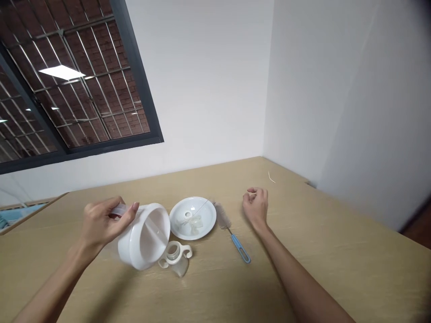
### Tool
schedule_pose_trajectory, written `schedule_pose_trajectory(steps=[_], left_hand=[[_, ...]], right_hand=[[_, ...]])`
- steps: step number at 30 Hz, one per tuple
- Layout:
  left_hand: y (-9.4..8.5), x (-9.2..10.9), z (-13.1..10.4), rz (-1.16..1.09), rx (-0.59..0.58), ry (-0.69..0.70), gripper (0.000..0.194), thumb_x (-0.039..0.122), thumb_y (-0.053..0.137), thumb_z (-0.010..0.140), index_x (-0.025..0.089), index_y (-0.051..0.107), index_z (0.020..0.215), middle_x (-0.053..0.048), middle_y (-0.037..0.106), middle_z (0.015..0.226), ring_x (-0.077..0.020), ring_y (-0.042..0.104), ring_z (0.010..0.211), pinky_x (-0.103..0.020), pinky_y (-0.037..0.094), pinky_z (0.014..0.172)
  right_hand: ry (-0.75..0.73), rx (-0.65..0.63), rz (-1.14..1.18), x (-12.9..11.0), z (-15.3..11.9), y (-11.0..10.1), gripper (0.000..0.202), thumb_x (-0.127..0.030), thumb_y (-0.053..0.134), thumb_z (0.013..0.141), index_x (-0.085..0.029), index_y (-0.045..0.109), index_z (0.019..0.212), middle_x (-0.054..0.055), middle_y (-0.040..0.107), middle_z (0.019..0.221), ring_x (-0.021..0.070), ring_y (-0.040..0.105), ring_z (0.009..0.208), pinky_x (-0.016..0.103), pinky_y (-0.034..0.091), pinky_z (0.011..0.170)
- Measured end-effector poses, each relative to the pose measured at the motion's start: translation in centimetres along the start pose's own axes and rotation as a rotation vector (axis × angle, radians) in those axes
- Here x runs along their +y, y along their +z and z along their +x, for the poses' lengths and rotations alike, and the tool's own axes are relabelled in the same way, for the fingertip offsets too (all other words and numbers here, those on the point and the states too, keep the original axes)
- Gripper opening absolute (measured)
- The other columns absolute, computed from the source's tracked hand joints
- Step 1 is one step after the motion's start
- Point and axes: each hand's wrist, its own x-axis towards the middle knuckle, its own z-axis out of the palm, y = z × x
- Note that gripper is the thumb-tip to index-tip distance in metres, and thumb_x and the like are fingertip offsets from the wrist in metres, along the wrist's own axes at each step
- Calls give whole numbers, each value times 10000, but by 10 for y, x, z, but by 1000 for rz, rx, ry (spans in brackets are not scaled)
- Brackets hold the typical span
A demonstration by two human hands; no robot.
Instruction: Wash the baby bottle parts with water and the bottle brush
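My left hand (101,222) is closed round the handle of a white plastic jug (134,251), which it holds in the air, tilted with its mouth to the right. Just right of and below the jug's mouth, a baby bottle (182,267) with two cream side handles stands open on the table. No stream of liquid shows between them. My right hand (256,208) rests on the table with its fingers curled in and nothing visible in them. Nearest to it lies a bottle brush (239,247) with a blue handle, its bristles close to the white bowl's rim.
Behind the bottle sits the white bowl (178,232), holding a small white ring, clear pieces and a thin wire-like tool. A thin white strip (271,178) lies near the back of the wooden table (319,251). Walls and a barred window (84,80) stand behind.
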Motion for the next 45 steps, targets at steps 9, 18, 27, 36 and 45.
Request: schedule_pose_trajectory(steps=[9,18,27,36,45], left_hand=[[7,11,20,-6,-38,230,400,357,620,845,184,488,509,62,331,413,-73,306,357,-234,232,386],[9,20,36,-28,-98,380,396,363,621,813,204,425,509,70,293,424,-79,247,376,-249,217,387],[6,26,42,-43,-200,359,436,419,592,785,226,341,486,59,282,420,-98,257,372,-288,200,396],[5,22,43,-45,-156,419,408,373,619,791,217,389,493,56,316,399,-87,275,350,-260,206,386],[1,18,44,-76,-87,463,394,311,639,801,223,376,521,59,289,420,-86,257,358,-257,203,372]], right_hand=[[11,10,21,-7,0,-1,90,-216,489,790,-220,484,880,74,535,992,182,505,713,361,460,783],[10,-32,30,-9,-3,2,81,-229,487,804,-220,490,884,70,527,980,193,512,750,372,446,814],[10,-142,75,-1,-5,4,342,-429,298,994,-206,556,957,101,629,978,251,583,957,404,440,879],[36,-147,76,0,-5,4,404,-483,265,1006,-219,532,856,81,653,856,240,601,836,376,443,803],[41,-150,75,-4,-4,3,385,-477,280,988,-227,526,829,72,646,818,237,590,803,371,437,782]])
